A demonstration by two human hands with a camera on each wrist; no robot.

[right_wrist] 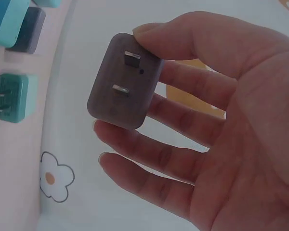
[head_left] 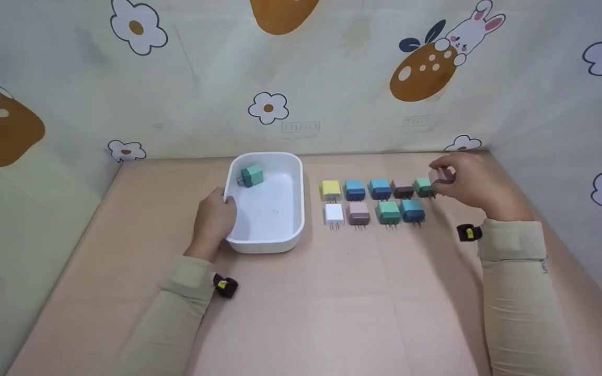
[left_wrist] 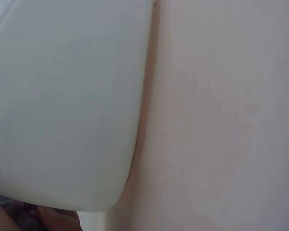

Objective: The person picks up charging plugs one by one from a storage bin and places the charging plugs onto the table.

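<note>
So far just one green plug adapter [head_left: 252,176] sits in the white tray [head_left: 290,232], centre frame. The left hand [head_left: 215,219] grips the tray's near-left rim. The right hand [head_left: 468,184], over at the right, pinches a mauve two-prong adapter [right_wrist: 123,82] between thumb and fingers. Nine more adapters [head_left: 374,201] are lined up in two rows beside the tray, so I'd say it's barely started.

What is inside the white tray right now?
One green charger plug lies in the white tray, near its far left corner; the remaining floor shows bare. The left hand grips the near left rim, hiding the small strip of tray beneath it.
</note>
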